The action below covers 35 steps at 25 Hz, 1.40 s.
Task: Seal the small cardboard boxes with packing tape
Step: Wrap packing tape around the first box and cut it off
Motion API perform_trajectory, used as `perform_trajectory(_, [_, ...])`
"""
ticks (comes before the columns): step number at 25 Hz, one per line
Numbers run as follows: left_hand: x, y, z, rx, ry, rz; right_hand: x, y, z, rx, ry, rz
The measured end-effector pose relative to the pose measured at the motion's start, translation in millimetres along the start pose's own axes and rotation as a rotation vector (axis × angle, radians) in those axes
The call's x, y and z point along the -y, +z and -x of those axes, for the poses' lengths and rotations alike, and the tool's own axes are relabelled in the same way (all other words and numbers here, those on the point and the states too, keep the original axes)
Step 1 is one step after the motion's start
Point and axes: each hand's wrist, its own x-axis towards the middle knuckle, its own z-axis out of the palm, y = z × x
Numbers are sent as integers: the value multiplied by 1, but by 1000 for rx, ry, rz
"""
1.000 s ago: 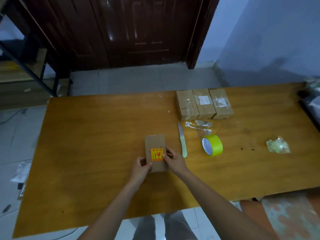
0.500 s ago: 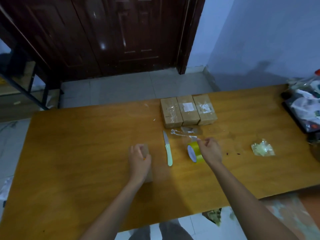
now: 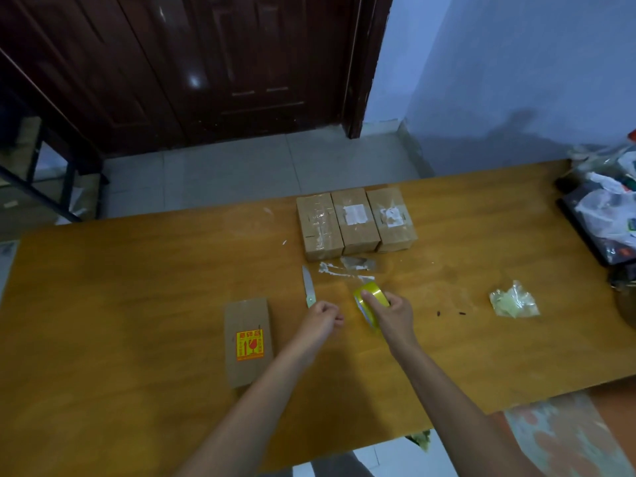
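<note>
One unsealed cardboard box [image 3: 248,340] near left; right hand [image 3: 392,316] gripping tape roll [image 3: 370,301], left hand [image 3: 321,318] curled empty; next, probably: freeing tape end.

The tabletop [image 3: 137,304] was smooth, lightly glossy wood. The boxes [image 3: 354,220] were matt cardboard under shiny clear tape. The tape roll [image 3: 370,297] looked glossy plastic; the knife [image 3: 308,285] blade, metal; the door [image 3: 206,63], polished wood.
</note>
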Motion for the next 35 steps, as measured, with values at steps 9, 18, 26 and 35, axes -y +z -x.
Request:
perform_trajectory(9, [-36,37,-93,-80,-269,439,-4,-10,6,149,-191,53])
perform_trajectory(18, [-35,-28,-15,-16,-22,455,29,-47,22,276,-248,115])
perform_trajectory(26, [-2,-65,46,606,66,413,98,-54,53,789,-391,266])
perform_trajectory(35, [33,-99,111,409,226,272,121,-28,95,947,-427,356])
